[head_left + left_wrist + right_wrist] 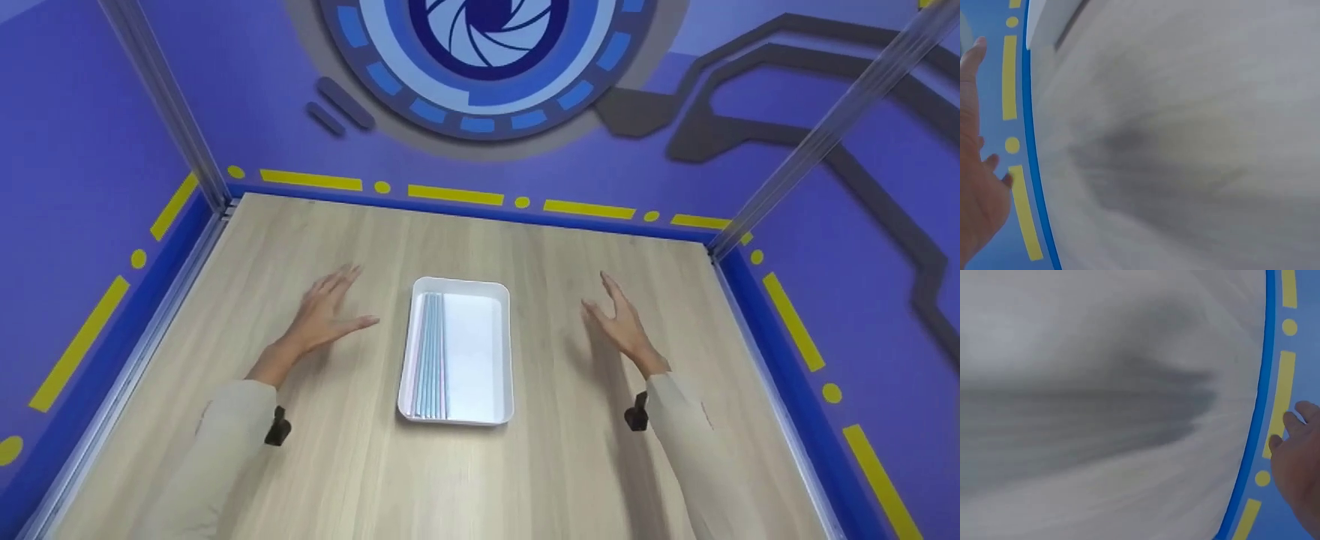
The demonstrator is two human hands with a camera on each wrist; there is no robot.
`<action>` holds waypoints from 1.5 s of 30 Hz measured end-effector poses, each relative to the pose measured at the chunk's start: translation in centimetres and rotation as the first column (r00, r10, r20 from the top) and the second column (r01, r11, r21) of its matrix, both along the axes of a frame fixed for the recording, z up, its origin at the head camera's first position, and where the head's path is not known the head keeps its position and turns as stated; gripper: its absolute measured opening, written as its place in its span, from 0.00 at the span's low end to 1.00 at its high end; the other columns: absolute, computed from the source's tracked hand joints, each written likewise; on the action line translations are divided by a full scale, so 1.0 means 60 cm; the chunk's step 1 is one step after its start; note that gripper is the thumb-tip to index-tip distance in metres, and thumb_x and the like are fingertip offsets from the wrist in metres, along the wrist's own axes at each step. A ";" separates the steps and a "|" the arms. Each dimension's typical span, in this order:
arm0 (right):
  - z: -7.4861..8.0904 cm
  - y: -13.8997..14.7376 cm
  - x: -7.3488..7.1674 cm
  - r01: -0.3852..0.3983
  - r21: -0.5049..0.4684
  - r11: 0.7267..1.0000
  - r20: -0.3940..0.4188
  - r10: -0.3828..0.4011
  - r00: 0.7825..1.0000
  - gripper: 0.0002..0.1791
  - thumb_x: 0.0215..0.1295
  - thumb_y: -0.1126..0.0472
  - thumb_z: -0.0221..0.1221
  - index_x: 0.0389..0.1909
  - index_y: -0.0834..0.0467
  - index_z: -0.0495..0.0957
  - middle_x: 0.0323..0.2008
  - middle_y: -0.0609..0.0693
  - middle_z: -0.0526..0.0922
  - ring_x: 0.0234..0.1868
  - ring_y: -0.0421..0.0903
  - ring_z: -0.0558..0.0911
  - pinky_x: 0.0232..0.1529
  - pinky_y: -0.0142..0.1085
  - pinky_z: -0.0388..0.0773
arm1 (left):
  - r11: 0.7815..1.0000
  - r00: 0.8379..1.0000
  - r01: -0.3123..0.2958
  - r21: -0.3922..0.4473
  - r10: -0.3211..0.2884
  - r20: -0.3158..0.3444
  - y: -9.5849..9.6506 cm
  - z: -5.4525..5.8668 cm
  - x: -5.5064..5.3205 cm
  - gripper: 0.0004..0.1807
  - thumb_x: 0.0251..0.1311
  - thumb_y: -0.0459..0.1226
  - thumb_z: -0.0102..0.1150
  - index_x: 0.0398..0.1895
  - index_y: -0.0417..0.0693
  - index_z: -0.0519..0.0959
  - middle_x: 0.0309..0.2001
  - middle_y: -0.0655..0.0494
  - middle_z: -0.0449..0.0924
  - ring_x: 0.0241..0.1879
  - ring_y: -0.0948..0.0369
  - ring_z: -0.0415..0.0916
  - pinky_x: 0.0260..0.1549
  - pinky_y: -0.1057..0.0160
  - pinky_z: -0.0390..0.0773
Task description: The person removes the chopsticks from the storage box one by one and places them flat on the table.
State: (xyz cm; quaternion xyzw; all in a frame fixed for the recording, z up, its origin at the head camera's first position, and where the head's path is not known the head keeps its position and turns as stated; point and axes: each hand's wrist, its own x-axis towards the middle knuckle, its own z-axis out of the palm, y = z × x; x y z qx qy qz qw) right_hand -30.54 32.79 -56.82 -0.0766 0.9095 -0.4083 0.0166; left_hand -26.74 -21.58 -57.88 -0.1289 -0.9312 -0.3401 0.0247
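Note:
A white rectangular tray [480, 420] sits on the wooden table, between the two hands in the head view. Along its left side lie several thin straws [431, 356], light blue and pink, side by side lengthwise. My left hand [322, 311] hovers to the left of the tray, fingers spread and thumb pointing toward it, holding nothing. To the right of the tray, farther off, my right hand [619, 322] is also spread with nothing in it. In the left wrist view a corner of the tray [1050, 22] shows at the top, beyond the thumb.
The light wood table [450, 487] is bounded by a blue back wall [525, 172] with yellow dashes and by blue side walls. Metal posts [169, 97] stand at the back corners. Each sleeve has a small black wrist camera [277, 427] beside it.

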 end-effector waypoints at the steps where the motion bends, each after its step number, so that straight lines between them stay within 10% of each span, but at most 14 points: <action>1: 0.001 -0.005 -0.001 -0.007 -0.041 0.999 0.003 0.007 1.000 0.42 0.77 0.45 0.54 0.83 0.52 0.46 0.82 0.60 0.51 0.82 0.62 0.53 0.81 0.64 0.50 | 0.999 0.999 0.003 0.046 -0.005 0.037 0.009 -0.001 0.000 0.55 0.58 0.59 0.69 0.83 0.55 0.51 0.83 0.47 0.47 0.82 0.41 0.44 0.78 0.29 0.46; 6: 0.002 -0.032 -0.005 -0.053 -0.220 0.974 0.044 0.064 0.997 0.36 0.80 0.52 0.50 0.82 0.56 0.49 0.77 0.67 0.61 0.76 0.65 0.66 0.77 0.62 0.63 | 0.969 0.975 0.013 0.248 -0.068 0.212 0.038 -0.004 0.005 0.56 0.58 0.55 0.71 0.83 0.60 0.48 0.83 0.48 0.49 0.81 0.42 0.48 0.76 0.31 0.57; 15: 0.007 -0.084 -0.011 -0.067 -0.436 0.898 0.220 0.178 0.959 0.31 0.83 0.53 0.44 0.79 0.61 0.54 0.68 0.71 0.72 0.64 0.66 0.79 0.68 0.57 0.78 | 0.847 0.884 0.006 0.531 -0.253 0.393 0.073 -0.037 0.022 0.52 0.63 0.44 0.70 0.84 0.59 0.47 0.82 0.46 0.53 0.78 0.41 0.57 0.76 0.36 0.62; 23: 0.018 -0.150 -0.004 -0.154 -0.411 0.899 0.262 0.278 0.924 0.26 0.79 0.58 0.52 0.72 0.65 0.67 0.57 0.67 0.82 0.55 0.56 0.86 0.57 0.44 0.87 | 0.769 0.881 -0.007 0.639 -0.297 0.367 0.096 -0.075 0.042 0.51 0.62 0.35 0.70 0.82 0.43 0.49 0.80 0.38 0.55 0.76 0.39 0.60 0.78 0.41 0.60; 29: 0.035 -0.198 -0.001 -0.219 -0.412 0.884 0.359 0.379 0.853 0.26 0.79 0.56 0.52 0.73 0.61 0.65 0.59 0.66 0.82 0.56 0.56 0.86 0.60 0.51 0.85 | 0.733 0.875 -0.041 0.679 -0.302 0.378 0.098 -0.086 0.050 0.48 0.62 0.33 0.69 0.82 0.43 0.52 0.80 0.39 0.56 0.79 0.41 0.54 0.81 0.40 0.53; 40: 0.031 -0.288 0.010 -0.287 -0.325 0.901 0.605 0.431 0.670 0.34 0.79 0.55 0.53 0.78 0.64 0.57 0.65 0.66 0.78 0.63 0.59 0.82 0.62 0.47 0.85 | 0.650 0.814 -0.062 0.757 -0.406 0.416 0.102 -0.107 0.055 0.48 0.68 0.31 0.63 0.84 0.48 0.44 0.84 0.45 0.42 0.83 0.46 0.41 0.81 0.52 0.52; 45: 0.010 -0.322 0.009 -0.246 -0.309 0.919 0.621 0.391 0.679 0.32 0.78 0.58 0.54 0.76 0.68 0.60 0.61 0.68 0.80 0.61 0.61 0.83 0.61 0.47 0.86 | 0.587 0.802 -0.032 0.809 -0.468 0.372 0.103 -0.116 0.049 0.48 0.68 0.31 0.62 0.83 0.45 0.44 0.84 0.42 0.41 0.83 0.44 0.39 0.74 0.64 0.66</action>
